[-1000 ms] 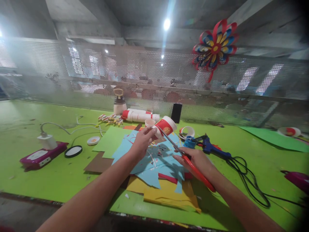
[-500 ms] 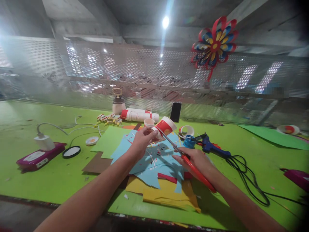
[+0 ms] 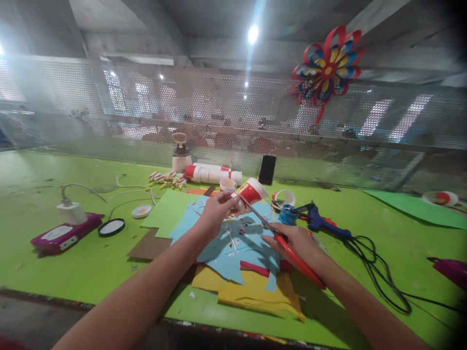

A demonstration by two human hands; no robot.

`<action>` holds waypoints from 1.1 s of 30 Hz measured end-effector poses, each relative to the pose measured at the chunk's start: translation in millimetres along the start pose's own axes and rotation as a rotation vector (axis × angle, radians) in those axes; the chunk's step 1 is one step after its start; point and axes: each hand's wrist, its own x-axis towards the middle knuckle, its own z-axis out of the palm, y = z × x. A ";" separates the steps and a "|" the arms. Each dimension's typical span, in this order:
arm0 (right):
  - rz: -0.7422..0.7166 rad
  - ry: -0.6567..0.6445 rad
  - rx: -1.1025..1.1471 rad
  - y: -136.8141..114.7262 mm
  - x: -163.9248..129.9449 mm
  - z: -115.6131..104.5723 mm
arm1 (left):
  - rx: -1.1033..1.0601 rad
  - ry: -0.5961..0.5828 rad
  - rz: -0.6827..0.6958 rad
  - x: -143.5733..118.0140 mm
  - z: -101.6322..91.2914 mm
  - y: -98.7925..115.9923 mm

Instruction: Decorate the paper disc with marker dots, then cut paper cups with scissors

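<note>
A red and white paper cup (image 3: pixel 251 191) is tilted on its side in the grasp of my left hand (image 3: pixel 219 214), whose fingers pinch its lower end. My right hand (image 3: pixel 295 243) grips red-handled scissors (image 3: pixel 292 253); their blades reach up and left to the cup's near end. Whether the blades are cutting into it I cannot tell. Under both hands lie light blue paper sheets (image 3: pixel 219 253) strewn with small paper scraps. Another paper cup (image 3: pixel 227 184) stands just behind my left hand.
A blue glue gun (image 3: pixel 324 221) with a looped black cable lies to the right, beside blue tape (image 3: pixel 287 215). Stacked cups (image 3: pixel 211 174), a spray bottle (image 3: pixel 181 158) and a phone (image 3: pixel 267 169) stand behind. At left are a purple power strip (image 3: pixel 67 236) and a black-rimmed disc (image 3: pixel 111 227).
The cup has turned slightly in my left hand, so its printed yellow mark shows in a different place. The whole view has shifted a little. Both hands keep their holds.
</note>
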 end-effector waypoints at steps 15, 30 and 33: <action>0.035 0.039 -0.035 -1.3 -1.6 3.4 | -0.005 0.051 0.023 0.7 1.5 -1.0; -0.009 0.002 -0.004 0.0 -0.6 0.3 | -0.015 -0.043 -0.009 -0.2 -0.4 -2.1; 0.004 0.016 -0.005 0.6 -0.4 3.0 | -0.011 -0.027 0.003 -1.1 1.1 -1.9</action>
